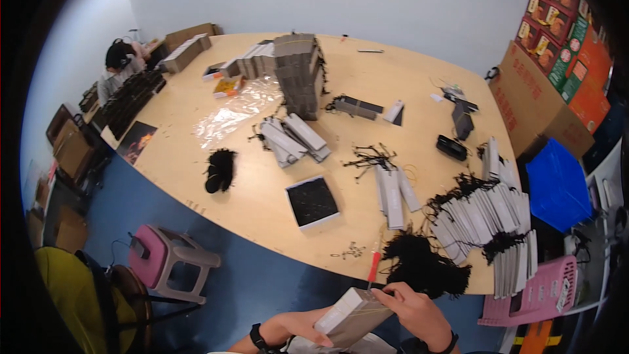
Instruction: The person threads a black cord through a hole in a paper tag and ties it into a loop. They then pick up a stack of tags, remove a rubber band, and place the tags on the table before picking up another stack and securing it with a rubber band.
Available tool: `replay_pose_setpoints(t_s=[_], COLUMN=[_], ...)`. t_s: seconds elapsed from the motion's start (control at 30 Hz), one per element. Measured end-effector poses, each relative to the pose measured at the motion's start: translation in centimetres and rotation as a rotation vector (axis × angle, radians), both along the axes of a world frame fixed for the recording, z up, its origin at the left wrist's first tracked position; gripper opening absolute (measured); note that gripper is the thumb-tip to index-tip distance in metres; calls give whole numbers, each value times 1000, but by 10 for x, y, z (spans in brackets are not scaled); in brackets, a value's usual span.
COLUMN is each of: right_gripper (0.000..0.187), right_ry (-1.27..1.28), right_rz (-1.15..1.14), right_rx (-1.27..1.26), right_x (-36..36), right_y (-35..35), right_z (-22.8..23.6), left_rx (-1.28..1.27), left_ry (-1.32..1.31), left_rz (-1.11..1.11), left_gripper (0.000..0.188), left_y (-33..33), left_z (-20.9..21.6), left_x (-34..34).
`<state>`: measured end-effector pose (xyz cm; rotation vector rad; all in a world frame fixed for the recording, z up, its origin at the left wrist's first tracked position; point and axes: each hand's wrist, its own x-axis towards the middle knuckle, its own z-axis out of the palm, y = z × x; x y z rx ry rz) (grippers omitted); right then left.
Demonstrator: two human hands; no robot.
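My left hand [298, 329] is closed around a thick stack of pale grey tags [357, 314], held tilted off the table's near edge. A thin yellowish band seems to run round the stack. At the stack's upper end, my right hand [414, 314] has its thumb and fingers pinched together; what lies between them is too small to make out. A slim tool with a red handle [374, 266] stands with its lower end at that same corner of the stack, close to the right fingertips. Just beyond the right hand lies a heap of black cords [422, 265].
Grey tags with black cords [481, 216] cover the table's right side. A shallow box of black pieces [312, 201], a black cord bundle [221, 170] and a tall tag stack [298, 75] stand further in. Another person [121, 62] sits far left. A pink-topped stool [157, 255] is left.
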<state>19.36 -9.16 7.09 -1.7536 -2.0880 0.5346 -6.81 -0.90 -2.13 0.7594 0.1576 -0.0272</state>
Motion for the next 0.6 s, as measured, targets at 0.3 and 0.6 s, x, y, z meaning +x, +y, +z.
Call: replay_pose_setpoints(t_s=[0.3,0.6], right_gripper=[42,31], right_ry=[148,62], right_rz=[252,376], right_rx=[-189,-223], right_x=[7,10], right_y=[13,19], right_z=[10,17], left_rx=[-7,2], left_ry=[-47,-81], left_rz=[-82,-234], left_gripper=[103,106], left_y=[9,15], left_z=[-5,-24], left_x=[-8,-11])
